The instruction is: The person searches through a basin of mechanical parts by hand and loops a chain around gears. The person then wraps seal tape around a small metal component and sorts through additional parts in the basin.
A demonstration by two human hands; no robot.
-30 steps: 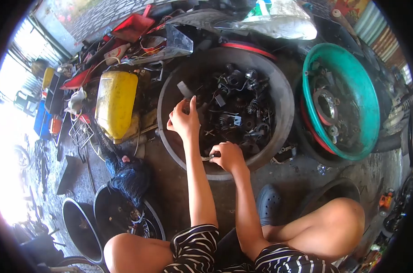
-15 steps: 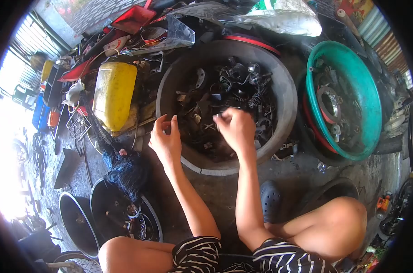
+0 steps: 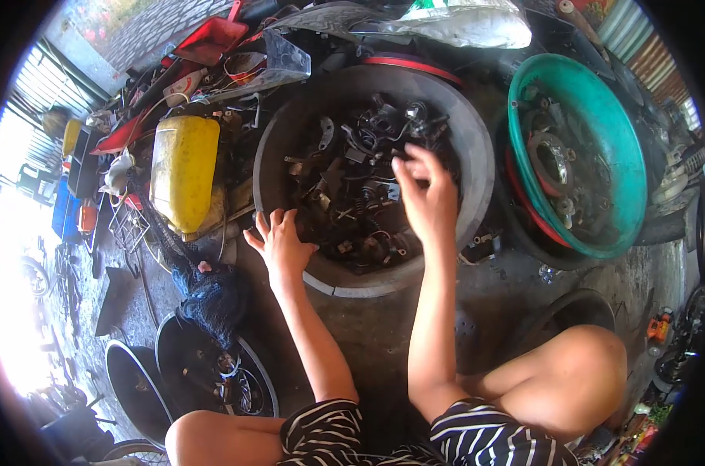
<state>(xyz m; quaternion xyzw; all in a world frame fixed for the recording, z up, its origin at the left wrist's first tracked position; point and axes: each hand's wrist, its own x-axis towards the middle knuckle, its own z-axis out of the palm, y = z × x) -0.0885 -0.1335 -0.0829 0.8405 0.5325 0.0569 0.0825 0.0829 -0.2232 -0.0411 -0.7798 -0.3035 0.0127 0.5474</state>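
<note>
A wide dark-grey basin [image 3: 478, 175] sits in front of me, with many dark, greasy metal parts [image 3: 383, 124] heaped inside. My left hand [image 3: 283, 247] is at the basin's near-left rim, fingers spread, with nothing seen in it. Over the right half of the basin, above the parts, hovers my right hand [image 3: 428, 198]. Its fingers are bent and apart, and no part shows between them. Below it lie a small light-coloured metal piece [image 3: 394, 191] and a dark spring-like part [image 3: 359, 207]. A curved metal plate [image 3: 326, 133] rests toward the basin's far left side.
On the right stands a green basin [image 3: 628, 167] holding a metal ring [image 3: 550, 163] and other parts. A yellow plastic container [image 3: 183, 172] is at the left. Two dark buckets [image 3: 139, 380] and a dark blue net [image 3: 213, 307] lie lower left. A white sack [image 3: 477, 29] is behind.
My right hand has moved up and right over the basin, and its fingers have opened from a closed grip. My left hand's fingers have spread at the rim. The view has shifted slightly.
</note>
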